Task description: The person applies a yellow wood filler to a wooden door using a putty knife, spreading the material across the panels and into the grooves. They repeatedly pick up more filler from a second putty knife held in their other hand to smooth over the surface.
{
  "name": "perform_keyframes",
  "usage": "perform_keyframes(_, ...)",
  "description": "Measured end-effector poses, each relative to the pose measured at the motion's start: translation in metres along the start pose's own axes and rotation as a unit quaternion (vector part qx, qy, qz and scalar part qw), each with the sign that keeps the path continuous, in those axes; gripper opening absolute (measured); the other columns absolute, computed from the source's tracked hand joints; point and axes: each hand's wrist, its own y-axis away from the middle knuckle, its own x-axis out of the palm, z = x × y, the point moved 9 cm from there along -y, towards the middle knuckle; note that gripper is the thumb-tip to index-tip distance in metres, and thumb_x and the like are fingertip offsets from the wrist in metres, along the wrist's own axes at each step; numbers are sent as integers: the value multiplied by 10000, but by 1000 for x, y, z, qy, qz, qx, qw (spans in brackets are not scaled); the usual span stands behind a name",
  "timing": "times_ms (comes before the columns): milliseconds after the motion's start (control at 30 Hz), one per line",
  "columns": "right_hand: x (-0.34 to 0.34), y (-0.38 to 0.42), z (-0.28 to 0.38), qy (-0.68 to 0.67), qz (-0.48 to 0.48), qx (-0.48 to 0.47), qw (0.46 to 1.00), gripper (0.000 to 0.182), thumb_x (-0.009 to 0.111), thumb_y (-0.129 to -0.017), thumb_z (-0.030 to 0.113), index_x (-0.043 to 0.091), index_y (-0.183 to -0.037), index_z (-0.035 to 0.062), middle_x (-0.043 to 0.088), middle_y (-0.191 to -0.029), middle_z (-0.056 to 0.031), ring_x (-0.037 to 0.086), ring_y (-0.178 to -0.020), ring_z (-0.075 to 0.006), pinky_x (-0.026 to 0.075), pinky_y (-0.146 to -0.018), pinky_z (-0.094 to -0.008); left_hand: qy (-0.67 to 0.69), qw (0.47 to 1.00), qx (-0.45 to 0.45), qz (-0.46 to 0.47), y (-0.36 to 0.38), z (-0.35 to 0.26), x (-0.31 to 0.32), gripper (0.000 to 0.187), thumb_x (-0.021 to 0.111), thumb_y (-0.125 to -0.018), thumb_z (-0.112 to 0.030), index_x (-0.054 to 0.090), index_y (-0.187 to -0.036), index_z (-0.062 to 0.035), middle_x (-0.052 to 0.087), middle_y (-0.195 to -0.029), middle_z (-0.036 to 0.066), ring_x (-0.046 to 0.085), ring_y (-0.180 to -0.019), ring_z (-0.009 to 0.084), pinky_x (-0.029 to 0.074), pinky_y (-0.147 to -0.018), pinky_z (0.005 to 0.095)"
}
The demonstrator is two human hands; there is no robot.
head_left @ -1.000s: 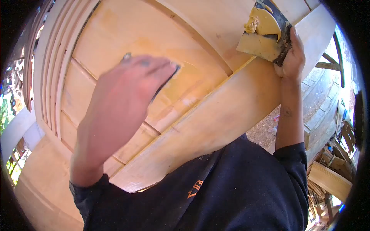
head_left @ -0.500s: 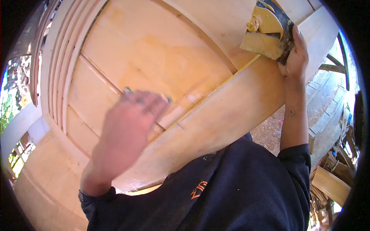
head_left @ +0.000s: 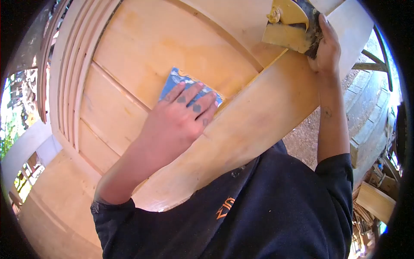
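Note:
My left hand (head_left: 183, 114) is closed on a blue putty spreader (head_left: 169, 82), its fingers laid over the blade. The spreader, smeared with filler along its far edge, is against the wooden panel (head_left: 142, 47); the thumb is hidden. At the upper right, my right hand (head_left: 328, 49) grips a dark, flat putty board (head_left: 317, 26) with its thumb along the side. A mound of tan wood filler (head_left: 290, 12) sits on that board. Yellowish smears mark the panel around the spreader and along the seam beside a pale wooden rail (head_left: 254, 101).
Parallel moulding strips (head_left: 79, 73) run down the panel's left side, and thin ridges cross its face. A curved wooden piece (head_left: 56, 203) is at the lower left. Grey ribbed sheeting (head_left: 368, 103) and stacked wood (head_left: 375, 200) lie to the right.
My left hand has moved right and up across the panel, and the blue spreader now shows clearly. My right hand and the putty board have shifted slightly up and left.

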Motion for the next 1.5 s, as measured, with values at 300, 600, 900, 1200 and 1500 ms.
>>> perform_keyframes(300, 1, -1, -2, 8, 7, 9, 1000, 328, 440, -961, 230, 548, -1117, -38, 631, -1061, -124, 624, -950, -215, 499, -866, -344, 63, 993, -76, 65, 47, 16, -14, 347, 521, -746, -17, 616, -1079, -40, 603, -1151, 101, 535, -1126, 297, 408, -977, 436)
perform_keyframes(600, 19, 8, 1, -13, 61, 13, 998, 335, 442, -963, 235, 540, -1132, -37, 627, -1059, -114, 629, -932, -198, 507, -850, -333, 53, 970, -226, -76, -6, 49, -28, 471, 441, -685, 139, 605, -1084, -51, 618, -1092, 135, 590, -1003, 316, 470, -880, 377)
perform_keyframes(900, 21, 9, 5, -8, 13, -12, 1000, 332, 467, -949, 256, 552, -1118, -18, 637, -1021, -99, 632, -892, -192, 514, -816, -318, 86, 986, -140, 37, -3, 8, -33, 476, 507, -660, 79, 610, -1095, -86, 620, -1073, 113, 573, -1025, 290, 484, -845, 370)
perform_keyframes(1200, 51, 19, 16, -7, 60, -20, 998, 345, 425, -961, 276, 560, -1060, -25, 644, -946, -111, 636, -802, -175, 522, -743, -292, -75, 997, 12, 9, -66, -18, -7, 344, 530, -772, -90, 599, -1105, -39, 595, -1104, 79, 537, -1080, 257, 410, -942, 399)
perform_keyframes(1500, 56, 19, 17, 1, 73, -35, 997, 347, 432, -959, 290, 555, -1046, -23, 638, -944, -102, 626, -804, -155, 513, -743, -276, -87, 992, 40, 77, -42, -5, -28, 352, 521, -774, -110, 606, -1108, -42, 559, -1178, 81, 493, -1142, 276, 360, -999, 432)
